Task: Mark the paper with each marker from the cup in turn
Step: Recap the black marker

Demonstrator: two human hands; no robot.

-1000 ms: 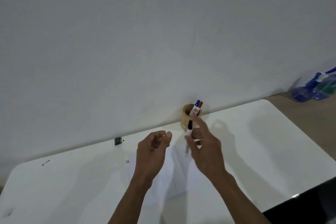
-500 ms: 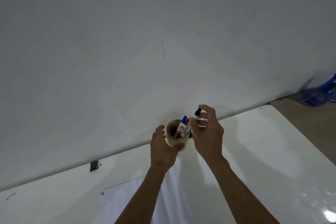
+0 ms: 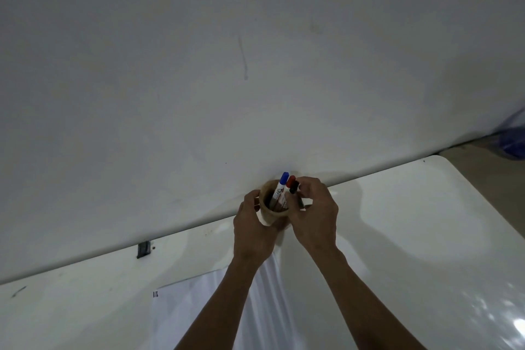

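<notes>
A round wooden cup [image 3: 268, 212] stands at the table's far edge against the wall. My left hand [image 3: 252, 231] wraps around its left side. A blue-capped marker [image 3: 279, 186] and a red-capped marker [image 3: 290, 181] stick up out of it. My right hand [image 3: 314, 216] pinches a black-capped marker [image 3: 294, 188] at the cup's right rim, its lower end inside the cup. The white paper [image 3: 187, 312] lies on the table nearer me, partly under my forearms.
The white table [image 3: 412, 236] runs along a plain grey wall. A small black clip [image 3: 143, 248] sits at the table's far edge on the left. A blue object [image 3: 514, 142] lies on the floor at far right.
My left hand reached forward and took hold of the cup. My right hand carried the black-capped marker from above the paper to the cup and lowered it in. The view tilted upward.
</notes>
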